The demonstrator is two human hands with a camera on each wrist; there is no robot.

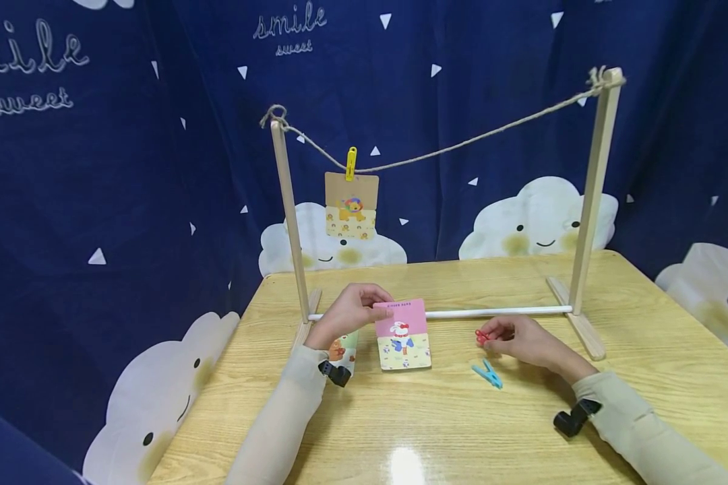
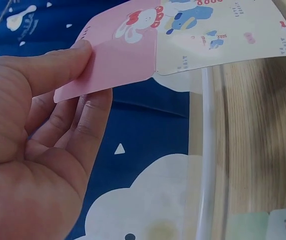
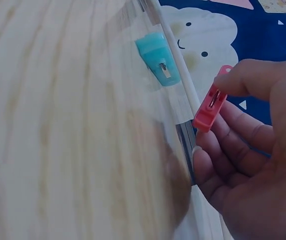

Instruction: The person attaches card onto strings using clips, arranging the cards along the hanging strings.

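Note:
My left hand (image 1: 353,311) pinches a pink and cream card (image 1: 403,337) with a rabbit picture by its upper left corner. In the left wrist view the thumb lies on the card's pink face, with fingers behind it. My right hand (image 1: 522,342) holds a red clothespin (image 3: 213,102) between thumb and fingers, a little above the table. A light-blue clothespin (image 1: 488,373) lies on the table just below the right hand. Partly hidden behind the left wrist is a green and white card (image 1: 347,350) on the table.
A twine line (image 1: 461,144) sags between two wooden posts (image 1: 594,188). From it hangs a tan lion card (image 1: 351,205), clipped by a yellow clothespin (image 1: 351,164). A white rod (image 1: 497,312) joins the posts low down, behind the hands. A blue curtain (image 1: 437,81) stands behind the table.

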